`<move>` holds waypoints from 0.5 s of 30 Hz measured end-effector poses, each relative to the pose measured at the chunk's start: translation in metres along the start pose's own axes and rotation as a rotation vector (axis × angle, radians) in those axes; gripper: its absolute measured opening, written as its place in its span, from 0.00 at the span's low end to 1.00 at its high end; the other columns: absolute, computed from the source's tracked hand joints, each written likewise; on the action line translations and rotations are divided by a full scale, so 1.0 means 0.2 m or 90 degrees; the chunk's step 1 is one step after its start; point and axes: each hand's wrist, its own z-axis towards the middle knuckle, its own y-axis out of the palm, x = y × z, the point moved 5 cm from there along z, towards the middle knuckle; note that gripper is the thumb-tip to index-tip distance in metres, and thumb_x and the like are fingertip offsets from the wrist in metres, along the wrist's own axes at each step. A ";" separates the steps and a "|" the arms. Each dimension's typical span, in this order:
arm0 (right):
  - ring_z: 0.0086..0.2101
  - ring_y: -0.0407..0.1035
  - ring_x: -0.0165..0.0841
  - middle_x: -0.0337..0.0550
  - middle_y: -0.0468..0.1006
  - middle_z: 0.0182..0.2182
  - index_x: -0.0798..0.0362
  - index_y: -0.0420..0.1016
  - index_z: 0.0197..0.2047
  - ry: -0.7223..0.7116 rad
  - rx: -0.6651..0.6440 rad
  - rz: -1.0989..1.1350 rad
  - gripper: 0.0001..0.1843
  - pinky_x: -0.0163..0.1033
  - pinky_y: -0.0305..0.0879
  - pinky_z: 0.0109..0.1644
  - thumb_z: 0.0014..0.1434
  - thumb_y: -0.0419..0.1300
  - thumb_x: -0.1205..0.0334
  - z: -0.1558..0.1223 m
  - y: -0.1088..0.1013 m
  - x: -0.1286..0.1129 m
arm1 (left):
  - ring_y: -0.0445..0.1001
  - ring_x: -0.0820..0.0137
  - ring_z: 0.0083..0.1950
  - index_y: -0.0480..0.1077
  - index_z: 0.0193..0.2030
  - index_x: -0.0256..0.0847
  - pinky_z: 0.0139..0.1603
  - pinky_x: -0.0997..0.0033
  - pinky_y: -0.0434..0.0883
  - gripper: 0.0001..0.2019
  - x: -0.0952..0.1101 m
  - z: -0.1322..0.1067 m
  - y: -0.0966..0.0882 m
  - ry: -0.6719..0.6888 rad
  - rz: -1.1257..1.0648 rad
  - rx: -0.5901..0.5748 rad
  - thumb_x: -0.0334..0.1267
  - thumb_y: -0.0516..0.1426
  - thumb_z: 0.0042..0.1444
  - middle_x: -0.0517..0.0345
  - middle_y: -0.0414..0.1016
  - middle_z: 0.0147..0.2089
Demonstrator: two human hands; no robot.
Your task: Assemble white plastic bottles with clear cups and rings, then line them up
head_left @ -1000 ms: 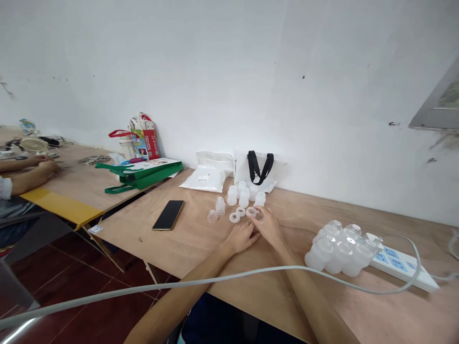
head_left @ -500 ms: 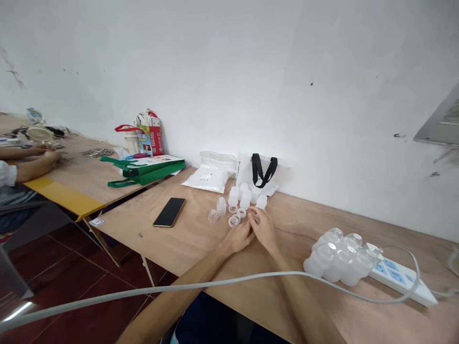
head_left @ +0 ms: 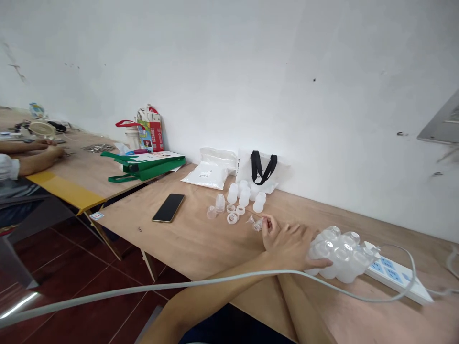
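My left hand [head_left: 292, 244] crosses over my right forearm with its fingers spread, holding nothing. Its thumb lies against or just in front of the pack of frosted plastic bottles [head_left: 344, 255] on the right. My right hand [head_left: 269, 229], partly covered by the left, has its visible fingers curled in; what they hold, if anything, is hidden. Beside those fingertips are small clear bottle nipples [head_left: 257, 224]. Several loose frosted bottles [head_left: 259, 202] stand farther back. White collar rings [head_left: 233, 218] lie left of my hands, next to clear domed caps [head_left: 220, 203].
A phone [head_left: 168, 208] lies on the left of the table. White plastic packages [head_left: 206, 175] and a black-handled bag [head_left: 247, 167] rest by the wall. A grey cable [head_left: 143, 288] crosses in front, near a power strip [head_left: 398, 279]. Another person's hands [head_left: 46, 155] are at the left table.
My left hand has moved right, across my right arm, to the bottle pack, its fingers spreading. My right hand has shifted slightly right, and clear nipples now show beside it.
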 end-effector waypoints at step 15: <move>0.32 0.73 0.38 0.47 0.83 0.35 0.51 0.79 0.40 -0.014 -0.001 -0.064 0.19 0.43 0.69 0.41 0.66 0.50 0.50 0.02 -0.02 -0.01 | 0.77 0.45 0.55 0.71 0.55 0.41 0.59 0.42 0.66 0.29 0.00 0.06 0.29 -0.082 -0.057 -0.176 0.63 0.57 0.59 0.41 0.79 0.56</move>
